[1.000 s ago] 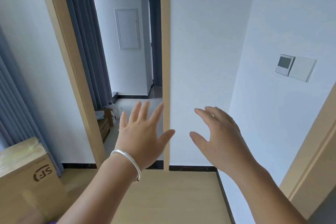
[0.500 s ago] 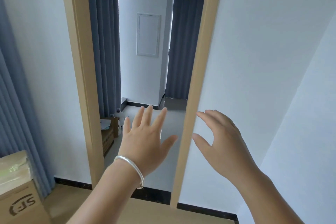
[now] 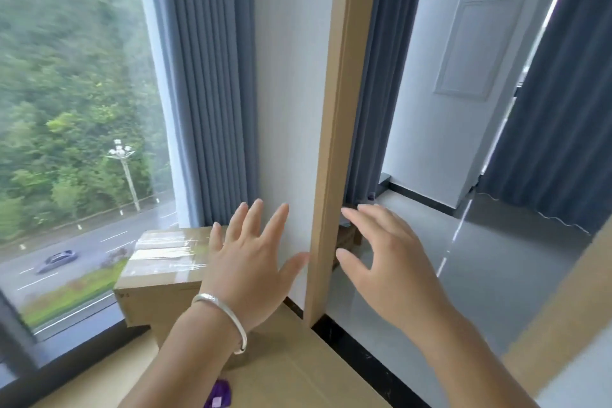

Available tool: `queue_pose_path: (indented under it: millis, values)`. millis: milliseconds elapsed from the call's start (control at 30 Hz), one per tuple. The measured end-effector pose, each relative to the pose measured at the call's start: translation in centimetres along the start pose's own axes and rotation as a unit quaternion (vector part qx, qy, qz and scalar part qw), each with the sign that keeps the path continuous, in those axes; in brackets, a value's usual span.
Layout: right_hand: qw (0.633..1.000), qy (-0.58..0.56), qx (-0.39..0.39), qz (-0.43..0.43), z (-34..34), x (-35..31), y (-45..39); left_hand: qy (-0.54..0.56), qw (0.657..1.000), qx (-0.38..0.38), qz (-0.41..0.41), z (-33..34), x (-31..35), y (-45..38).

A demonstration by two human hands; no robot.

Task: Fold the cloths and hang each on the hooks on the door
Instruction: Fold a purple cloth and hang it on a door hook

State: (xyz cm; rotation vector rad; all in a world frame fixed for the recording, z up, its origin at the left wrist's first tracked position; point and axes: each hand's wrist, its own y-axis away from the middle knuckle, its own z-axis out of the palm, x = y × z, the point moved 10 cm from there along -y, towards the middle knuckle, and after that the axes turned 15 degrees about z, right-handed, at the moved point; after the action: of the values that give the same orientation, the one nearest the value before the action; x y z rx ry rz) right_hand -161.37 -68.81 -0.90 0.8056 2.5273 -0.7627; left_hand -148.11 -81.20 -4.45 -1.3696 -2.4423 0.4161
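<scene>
- Reaching forward at lower centre, the left hand [image 3: 246, 262] spreads its fingers wide with nothing in it; a bangle [image 3: 225, 315] sits on that wrist.
- The right hand [image 3: 384, 262] is lower centre-right, fingers loosely bent and apart, also holding nothing.
- Neither cloths nor hooks show anywhere in the frame, and I cannot tell which panel is the task's door.
- Risk, as I judge it: with the cloths out of sight, the hands may grope and miss them; a careless swing could knock a hand on the jamb [image 3: 334, 142] that rises between them.
- A purple scrap [image 3: 220, 394] peeks in at the bottom edge; whether it is a cloth I cannot tell.
- The bench [image 3: 291, 371] is pale wood, with a taped box [image 3: 159, 272] at lower left.
- Left is a window [image 3: 73, 109] over trees and a road; grey-blue curtains [image 3: 212, 83] hang beside it, and a second room opens on the right.
</scene>
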Motion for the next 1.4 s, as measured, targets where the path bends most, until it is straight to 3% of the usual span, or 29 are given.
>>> queue_pose_path:
  millis: [300,700,1067,1400]
  values:
    - [0.968,-0.082,-0.135,-0.196,11.6,-8.8,-11.4,-0.118,0.963,0.001,-0.242,-1.8,-12.6,-0.6]
    - [0.898,-0.141,-0.274,-0.313,23.1,-17.3,-13.9,-0.182,0.886,-0.034,-0.425,-2.9,-19.2,5.5]
    - [0.881,-0.076,-0.335,-0.325,35.2,-25.2,-11.5,-0.136,0.871,-0.02,-0.471,0.0,-31.7,12.6]
    - [0.848,-0.02,-0.426,-0.314,52.5,-28.0,-4.3,-0.046,0.86,-0.082,-0.502,11.8,-44.0,21.4]
